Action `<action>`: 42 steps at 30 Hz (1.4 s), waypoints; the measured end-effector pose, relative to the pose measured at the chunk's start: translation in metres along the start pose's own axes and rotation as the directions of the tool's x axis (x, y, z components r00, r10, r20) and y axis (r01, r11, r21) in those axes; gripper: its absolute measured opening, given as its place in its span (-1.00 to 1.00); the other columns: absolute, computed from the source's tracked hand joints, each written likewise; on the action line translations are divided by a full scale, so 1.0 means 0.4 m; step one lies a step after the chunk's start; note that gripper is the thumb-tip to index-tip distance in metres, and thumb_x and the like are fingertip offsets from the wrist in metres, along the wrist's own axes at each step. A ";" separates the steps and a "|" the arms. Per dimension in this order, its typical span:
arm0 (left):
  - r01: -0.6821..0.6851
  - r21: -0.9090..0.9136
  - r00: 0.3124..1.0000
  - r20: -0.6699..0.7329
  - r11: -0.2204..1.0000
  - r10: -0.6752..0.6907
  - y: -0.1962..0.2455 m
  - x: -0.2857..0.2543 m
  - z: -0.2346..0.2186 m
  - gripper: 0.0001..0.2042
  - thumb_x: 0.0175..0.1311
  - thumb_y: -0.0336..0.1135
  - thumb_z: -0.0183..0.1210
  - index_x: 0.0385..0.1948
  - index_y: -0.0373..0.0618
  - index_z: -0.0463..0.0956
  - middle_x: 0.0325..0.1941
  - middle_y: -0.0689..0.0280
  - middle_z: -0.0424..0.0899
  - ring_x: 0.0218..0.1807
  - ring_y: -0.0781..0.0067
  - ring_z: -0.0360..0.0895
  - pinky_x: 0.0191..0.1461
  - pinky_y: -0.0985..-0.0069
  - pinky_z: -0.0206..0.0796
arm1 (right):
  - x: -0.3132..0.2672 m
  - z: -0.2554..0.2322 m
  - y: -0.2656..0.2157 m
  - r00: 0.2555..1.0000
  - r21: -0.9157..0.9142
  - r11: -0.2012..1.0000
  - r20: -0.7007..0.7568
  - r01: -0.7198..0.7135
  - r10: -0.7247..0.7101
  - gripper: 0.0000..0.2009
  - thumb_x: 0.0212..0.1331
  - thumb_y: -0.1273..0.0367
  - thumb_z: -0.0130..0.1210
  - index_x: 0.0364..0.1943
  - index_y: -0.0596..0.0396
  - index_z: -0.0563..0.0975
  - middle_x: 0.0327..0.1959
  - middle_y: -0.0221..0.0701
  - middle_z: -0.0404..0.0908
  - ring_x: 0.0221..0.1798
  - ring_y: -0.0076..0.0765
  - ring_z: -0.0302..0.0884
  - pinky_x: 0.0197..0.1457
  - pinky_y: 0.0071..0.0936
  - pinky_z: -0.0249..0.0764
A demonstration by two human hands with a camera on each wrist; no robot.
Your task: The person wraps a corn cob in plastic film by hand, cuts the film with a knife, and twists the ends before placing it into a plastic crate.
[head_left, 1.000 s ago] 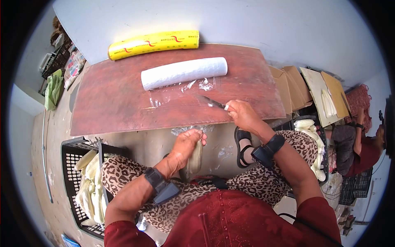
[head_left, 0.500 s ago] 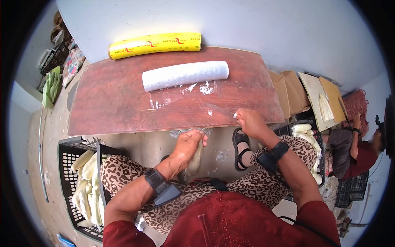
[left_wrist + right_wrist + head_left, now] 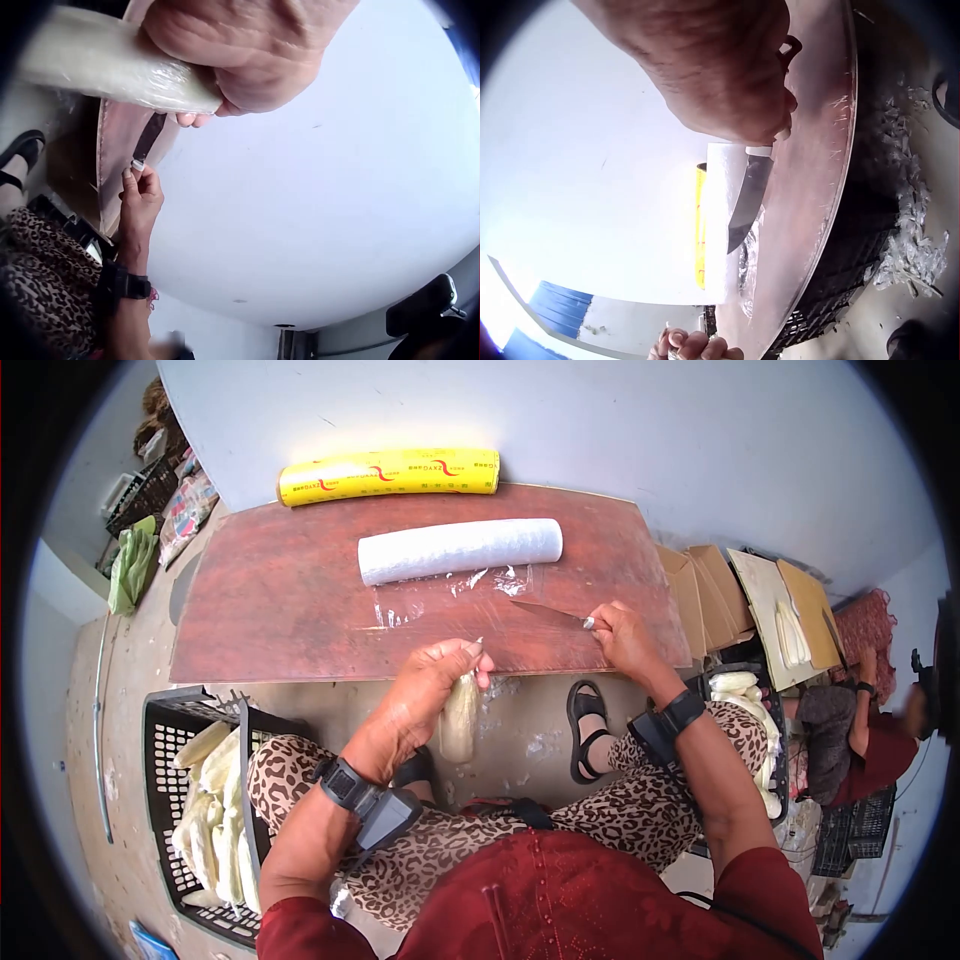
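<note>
My left hand [image 3: 432, 678] grips the upper end of a long pale vegetable [image 3: 459, 725] at the table's front edge. The vegetable hangs down from the fingers; in the left wrist view clear film shines on its smooth surface. My right hand [image 3: 625, 638] holds a knife [image 3: 545, 613] by its handle over the right front of the table. Its blade points left, toward the middle of the tabletop. A roll of clear plastic film [image 3: 460, 551] lies behind the blade, with a loose crinkled flap [image 3: 400, 607] spread in front of it.
A yellow printed roll [image 3: 390, 477] lies at the back of the red-brown table [image 3: 260, 600]. Black crates of pale vegetables stand at left [image 3: 165, 760] and right [image 3: 735, 682]. Cardboard [image 3: 700, 595] leans beside the table. Film scraps [image 3: 907, 255] litter the floor. Another person [image 3: 860, 725] sits at far right.
The left hand has risen with the vegetable, from below the table's edge to over it. The right hand has drawn back to the right with the knife, then lifted slightly.
</note>
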State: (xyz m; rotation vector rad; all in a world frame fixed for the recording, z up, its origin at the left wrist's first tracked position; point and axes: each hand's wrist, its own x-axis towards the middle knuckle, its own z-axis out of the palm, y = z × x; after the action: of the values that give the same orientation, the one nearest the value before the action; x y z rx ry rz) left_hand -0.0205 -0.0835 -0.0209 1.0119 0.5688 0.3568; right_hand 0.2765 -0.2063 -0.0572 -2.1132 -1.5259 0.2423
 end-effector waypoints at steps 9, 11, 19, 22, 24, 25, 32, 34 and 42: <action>-0.009 -0.015 0.978 0.209 1.000 0.012 -0.010 -0.007 0.014 -0.72 0.40 -0.15 0.10 -0.33 -0.20 0.58 -0.38 0.33 0.60 -0.28 0.52 0.52 -0.09 0.54 0.36 | 0.015 -0.067 -0.263 0.947 0.492 0.867 0.308 -0.079 -0.089 -0.72 0.19 0.39 0.18 -0.04 0.19 0.54 -0.14 -0.34 0.58 -0.01 -0.43 0.53 0.05 -0.47 0.46; 0.004 -0.027 0.974 0.224 1.000 0.002 -0.012 -0.005 0.020 -0.72 0.41 -0.14 0.09 -0.30 -0.20 0.58 -0.37 0.33 0.61 -0.28 0.54 0.51 -0.10 0.56 0.36 | 0.007 -0.072 -0.333 0.920 0.599 0.798 0.348 -0.070 -0.181 -0.71 0.20 0.37 0.18 -0.06 0.25 0.54 -0.17 -0.29 0.61 -0.03 -0.40 0.57 0.03 -0.49 0.48; -0.051 -0.086 0.972 0.226 0.995 0.070 -0.018 -0.003 0.015 -0.68 0.42 -0.11 0.07 -0.26 -0.23 0.57 -0.36 0.33 0.61 -0.27 0.57 0.50 -0.13 0.57 0.36 | 0.023 -0.050 -0.397 0.883 0.732 0.675 0.374 -0.093 -0.284 -0.95 0.22 0.55 0.09 -0.34 0.29 0.50 -0.49 -0.36 0.62 -0.46 -0.50 0.62 -0.31 -0.55 0.54; -0.012 -0.169 0.972 0.228 0.986 0.051 -0.018 0.006 0.006 -0.68 0.41 -0.11 0.06 -0.32 -0.21 0.56 -0.36 0.29 0.61 -0.26 0.45 0.54 -0.04 0.45 0.39 | 0.032 -0.053 -0.394 0.879 0.706 0.706 0.372 -0.058 -0.299 -0.92 0.24 0.54 0.07 -0.40 0.26 0.48 -0.48 -0.36 0.63 -0.41 -0.51 0.63 -0.29 -0.54 0.55; -0.018 -0.158 0.977 0.208 0.987 0.052 -0.017 0.009 0.008 -0.68 0.41 -0.10 0.06 -0.34 -0.21 0.56 -0.37 0.29 0.60 -0.26 0.45 0.53 -0.05 0.45 0.38 | 0.043 -0.034 -0.375 0.879 0.735 0.673 0.369 -0.077 -0.301 -0.92 0.26 0.53 0.06 -0.39 0.25 0.47 -0.47 -0.34 0.63 -0.39 -0.51 0.63 -0.29 -0.53 0.54; -0.021 -0.153 0.979 0.198 0.988 0.051 -0.016 0.011 0.011 -0.68 0.41 -0.09 0.06 -0.34 -0.20 0.55 -0.38 0.29 0.60 -0.27 0.44 0.53 -0.05 0.45 0.38 | 0.047 -0.027 -0.368 0.880 0.750 0.656 0.368 -0.088 -0.302 -0.91 0.27 0.53 0.05 -0.39 0.25 0.46 -0.47 -0.34 0.64 -0.39 -0.51 0.63 -0.28 -0.53 0.54; -0.015 -0.125 0.984 0.173 0.992 0.037 -0.020 0.030 0.015 -0.70 0.45 -0.13 0.02 -0.29 -0.21 0.54 -0.34 0.33 0.59 -0.27 0.52 0.50 -0.09 0.54 0.35 | 0.063 -0.023 -0.354 0.824 0.748 0.644 0.462 -0.162 -0.329 -0.89 0.29 0.48 0.05 -0.36 0.23 0.42 -0.49 -0.32 0.62 -0.41 -0.51 0.61 -0.33 -0.55 0.51; -0.013 -0.070 0.989 0.145 0.997 0.023 -0.028 0.035 0.016 -0.69 0.41 -0.10 0.06 -0.30 -0.20 0.53 -0.34 0.31 0.59 -0.27 0.47 0.51 -0.08 0.50 0.37 | 0.063 -0.020 -0.359 0.827 0.727 0.663 0.477 -0.180 -0.298 -0.88 0.30 0.47 0.04 -0.38 0.22 0.41 -0.50 -0.33 0.62 -0.42 -0.51 0.60 -0.35 -0.55 0.50; 0.018 -0.205 0.994 0.113 0.979 0.005 -0.020 0.046 0.026 -0.57 0.46 0.04 -0.05 -0.26 -0.22 0.54 -0.31 0.30 0.60 -0.25 0.50 0.51 -0.06 0.51 0.36 | 0.071 -0.039 -0.372 0.873 0.599 0.797 0.426 -0.076 -0.237 -0.83 0.28 0.47 0.02 -0.46 0.21 0.39 -0.56 -0.28 0.61 -0.44 -0.42 0.63 -0.38 -0.46 0.50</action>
State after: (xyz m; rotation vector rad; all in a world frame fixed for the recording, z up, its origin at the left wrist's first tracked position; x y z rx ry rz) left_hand 0.0006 -0.0850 -0.0287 0.8250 0.4230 0.3427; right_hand 0.1692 -0.1504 0.0352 -1.5169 -1.5185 1.1448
